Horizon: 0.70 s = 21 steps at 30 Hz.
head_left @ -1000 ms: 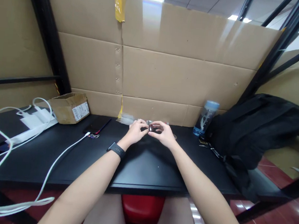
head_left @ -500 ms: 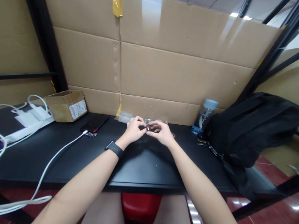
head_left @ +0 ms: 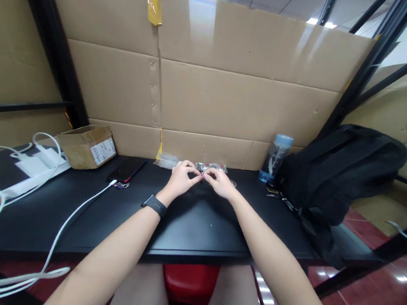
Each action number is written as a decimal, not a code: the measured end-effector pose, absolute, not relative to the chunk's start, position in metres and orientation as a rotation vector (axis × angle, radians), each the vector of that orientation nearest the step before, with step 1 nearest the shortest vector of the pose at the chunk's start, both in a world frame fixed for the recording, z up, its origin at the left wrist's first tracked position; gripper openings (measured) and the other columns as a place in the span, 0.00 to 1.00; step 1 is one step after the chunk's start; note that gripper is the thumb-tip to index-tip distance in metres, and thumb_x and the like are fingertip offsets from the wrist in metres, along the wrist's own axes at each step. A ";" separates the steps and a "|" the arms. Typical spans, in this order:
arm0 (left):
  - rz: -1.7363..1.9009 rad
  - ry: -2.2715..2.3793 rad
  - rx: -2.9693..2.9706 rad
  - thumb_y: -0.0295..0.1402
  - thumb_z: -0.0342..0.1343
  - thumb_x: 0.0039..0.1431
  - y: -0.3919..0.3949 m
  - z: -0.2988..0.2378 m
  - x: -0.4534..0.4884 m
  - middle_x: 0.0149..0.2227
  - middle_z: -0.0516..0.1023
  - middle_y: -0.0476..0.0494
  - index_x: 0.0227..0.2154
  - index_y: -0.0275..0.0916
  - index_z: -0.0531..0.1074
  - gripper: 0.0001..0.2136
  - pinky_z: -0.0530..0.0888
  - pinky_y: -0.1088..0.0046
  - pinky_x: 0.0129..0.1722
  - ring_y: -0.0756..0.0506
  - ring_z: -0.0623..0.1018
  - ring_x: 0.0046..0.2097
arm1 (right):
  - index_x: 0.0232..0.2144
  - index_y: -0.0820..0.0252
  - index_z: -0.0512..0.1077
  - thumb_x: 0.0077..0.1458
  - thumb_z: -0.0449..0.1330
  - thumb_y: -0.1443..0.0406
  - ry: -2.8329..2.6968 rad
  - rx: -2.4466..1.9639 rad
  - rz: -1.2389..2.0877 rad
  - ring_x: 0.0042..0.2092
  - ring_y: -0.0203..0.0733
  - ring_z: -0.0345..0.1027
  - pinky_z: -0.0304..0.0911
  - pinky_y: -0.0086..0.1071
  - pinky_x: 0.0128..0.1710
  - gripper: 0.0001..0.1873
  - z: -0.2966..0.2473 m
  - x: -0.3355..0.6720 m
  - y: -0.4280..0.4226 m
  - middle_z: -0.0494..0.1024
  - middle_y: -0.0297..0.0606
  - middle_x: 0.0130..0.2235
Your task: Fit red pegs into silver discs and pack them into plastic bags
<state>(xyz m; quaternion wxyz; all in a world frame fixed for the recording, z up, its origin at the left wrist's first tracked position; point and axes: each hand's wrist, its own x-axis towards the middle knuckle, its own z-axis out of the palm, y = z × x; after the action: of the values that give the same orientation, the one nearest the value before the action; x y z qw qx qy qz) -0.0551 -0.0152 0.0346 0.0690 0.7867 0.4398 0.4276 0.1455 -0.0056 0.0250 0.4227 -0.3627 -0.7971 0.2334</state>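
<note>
Right now left hand (head_left: 180,178) and right hand (head_left: 222,184) are meeting over the worktop (head_left: 196,224), far middle, fingers (head_left: 196,176) pinching a small part (head_left: 202,175), barely showing. A loosening pinch is risking it dropping among packets (head_left: 211,166) just behind.

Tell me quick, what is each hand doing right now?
Left hand: fingers pinched shut on a small item, too tiny to identify.
Right hand: pinched shut on the same small item.

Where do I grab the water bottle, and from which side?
Best grip the water bottle round its middle, below the blue cap, coming from its left: it stands upright, the black backpack crowds its right and the cardboard wall backs it.
</note>
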 end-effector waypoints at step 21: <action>0.790 1.357 2.550 0.43 0.64 0.54 -0.012 0.028 -0.062 0.60 0.72 0.45 0.57 0.54 0.70 0.26 0.66 0.53 0.56 0.33 0.69 0.60 | 0.32 0.59 0.74 0.63 0.59 0.67 -2.166 -0.971 0.177 0.48 0.45 0.69 0.63 0.42 0.54 0.07 0.031 0.161 -0.006 0.74 0.43 0.45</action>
<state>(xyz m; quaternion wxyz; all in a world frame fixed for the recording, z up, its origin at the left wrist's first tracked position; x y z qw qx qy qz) -0.0623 -0.0120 0.0280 0.0736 0.8492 0.4518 0.2631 0.1612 -0.0065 0.0312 0.3715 -0.3787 -0.8449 0.0689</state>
